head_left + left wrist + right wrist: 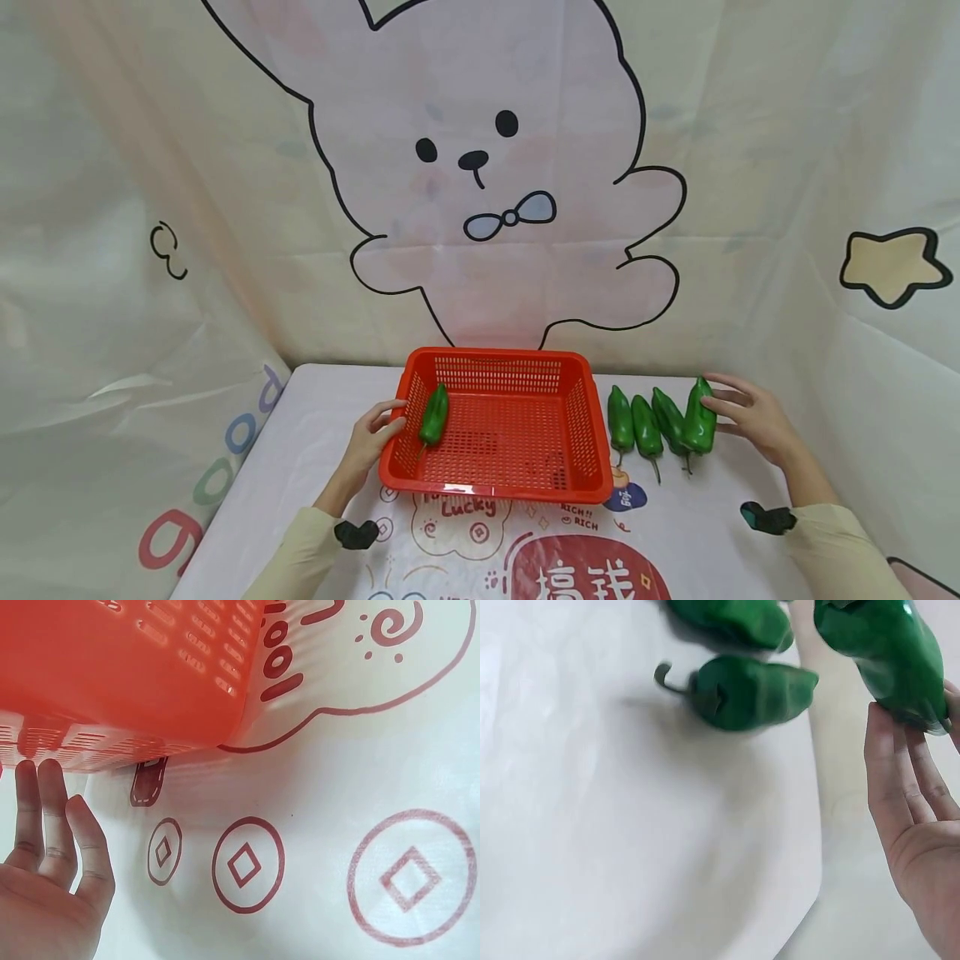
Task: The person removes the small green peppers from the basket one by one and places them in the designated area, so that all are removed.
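Note:
A red plastic basket (495, 493) stands on the table, with a green pepper (433, 417) lying in its left part. My left hand (372, 437) holds the basket's left side: two digits reach over the rim, while other fingers (51, 799) touch the slotted outer wall in the left wrist view. Right of the basket, my right hand (750, 417) grips another green pepper (701, 421), seen raised off the table in the right wrist view (889, 656). Three more green peppers lie side by side there: one nearest the basket (620, 421), a middle one (647, 427), and one (667, 417) partly overlapped by the held pepper.
A white printed cloth (450, 575) with red drawings covers the table. Behind it hangs a curtain (487, 283) with a cartoon animal. More light sheets enclose the left side (112, 375) and right side (892, 392).

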The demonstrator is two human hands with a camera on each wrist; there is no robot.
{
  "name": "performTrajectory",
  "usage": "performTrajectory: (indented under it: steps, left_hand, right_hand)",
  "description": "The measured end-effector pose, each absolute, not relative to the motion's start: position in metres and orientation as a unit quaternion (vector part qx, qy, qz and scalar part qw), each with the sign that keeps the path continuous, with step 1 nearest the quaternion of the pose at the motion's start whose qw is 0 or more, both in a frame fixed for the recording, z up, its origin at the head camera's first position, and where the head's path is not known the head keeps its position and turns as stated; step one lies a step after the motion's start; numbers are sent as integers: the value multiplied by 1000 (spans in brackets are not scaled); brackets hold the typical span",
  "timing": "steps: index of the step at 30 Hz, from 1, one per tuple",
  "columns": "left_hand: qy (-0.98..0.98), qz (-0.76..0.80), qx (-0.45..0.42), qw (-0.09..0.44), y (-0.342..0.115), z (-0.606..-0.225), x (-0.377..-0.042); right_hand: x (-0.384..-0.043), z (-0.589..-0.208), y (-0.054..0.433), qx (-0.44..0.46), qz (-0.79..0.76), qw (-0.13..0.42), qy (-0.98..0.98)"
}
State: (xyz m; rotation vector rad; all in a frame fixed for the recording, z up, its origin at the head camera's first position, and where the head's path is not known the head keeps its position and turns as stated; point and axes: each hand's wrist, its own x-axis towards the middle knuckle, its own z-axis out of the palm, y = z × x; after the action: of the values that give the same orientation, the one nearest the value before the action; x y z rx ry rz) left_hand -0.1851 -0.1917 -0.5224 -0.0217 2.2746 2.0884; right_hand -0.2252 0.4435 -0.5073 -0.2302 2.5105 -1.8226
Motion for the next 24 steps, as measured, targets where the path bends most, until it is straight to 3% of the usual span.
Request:
performTrajectory:
  steps: [20,24]
  left_hand:
    - [739,673,-10,27,-191,-522,-186]
    - [735,678,-11,21,-197,-543,-194]
  right_hand:
    - [-238,-531,467,-25,-518,55,853]
    - [-245,-538,465,-29,-513,64,855]
